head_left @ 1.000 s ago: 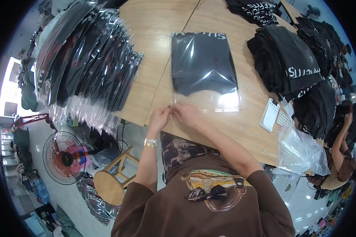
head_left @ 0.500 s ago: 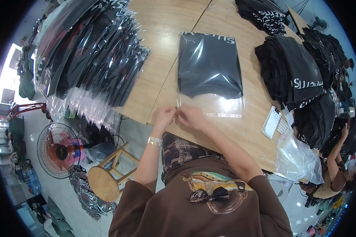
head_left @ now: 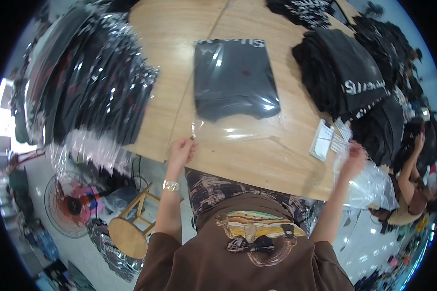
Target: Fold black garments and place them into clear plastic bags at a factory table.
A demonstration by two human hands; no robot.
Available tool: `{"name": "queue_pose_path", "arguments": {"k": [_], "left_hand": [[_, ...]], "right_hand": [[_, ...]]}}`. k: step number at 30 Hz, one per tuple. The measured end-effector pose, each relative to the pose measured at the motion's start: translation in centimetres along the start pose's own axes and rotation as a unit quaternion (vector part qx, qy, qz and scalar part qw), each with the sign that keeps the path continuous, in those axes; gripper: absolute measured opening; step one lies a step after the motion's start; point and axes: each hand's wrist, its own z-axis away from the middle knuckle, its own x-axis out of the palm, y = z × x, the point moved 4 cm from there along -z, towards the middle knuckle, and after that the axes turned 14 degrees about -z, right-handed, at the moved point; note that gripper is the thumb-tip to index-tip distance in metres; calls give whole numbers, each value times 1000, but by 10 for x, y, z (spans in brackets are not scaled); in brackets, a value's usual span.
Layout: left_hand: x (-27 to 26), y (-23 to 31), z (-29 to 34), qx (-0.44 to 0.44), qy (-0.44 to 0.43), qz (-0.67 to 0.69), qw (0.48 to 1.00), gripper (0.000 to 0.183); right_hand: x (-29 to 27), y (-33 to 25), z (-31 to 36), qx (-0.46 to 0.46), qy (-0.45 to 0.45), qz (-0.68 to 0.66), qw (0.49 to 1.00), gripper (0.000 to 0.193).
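Observation:
A folded black garment [head_left: 233, 80] with white lettering along its far edge lies inside a clear plastic bag [head_left: 228, 131] on the wooden table. My left hand [head_left: 182, 152] is closed in a pinch at the bag's near left corner. Out to the right, my right hand [head_left: 354, 159] is closed on a thin clear strip [head_left: 320, 139], which stretches leftward across the table; motion blurs these fingers. Below that hand lies a heap of empty clear bags [head_left: 369, 186].
White cards or labels [head_left: 320, 139] lie beside stacked black garments [head_left: 342, 72] on the right. Many bagged garments [head_left: 90, 77] fill the left. A wooden stool [head_left: 128, 236] and a fan [head_left: 73, 204] stand on the floor. Another person [head_left: 412, 194] is at far right.
My right hand has swung from the bag's near left corner far to the right, drawing the thin strip along. My left hand stays at the corner. The whole view has shifted slightly.

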Motion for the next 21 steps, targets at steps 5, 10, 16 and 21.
{"name": "queue_pose_path", "arguments": {"k": [5,10,16,21], "left_hand": [[-31,-6,-14,129,157,-255,945,12],[-12,51,6,416,242,-403,779,11],[-1,63,-7,534,135,-481,682,18],[4,80,-3,609,116,-505,600,17]], "right_hand": [[-224,-2,-70,-28,391,-304,868,15],[-90,-57,-58,-198,103,231,947,20],[134,-31,39,-168,-425,138,879,24],[185,-31,53,-284,-503,83,812,19]]}}
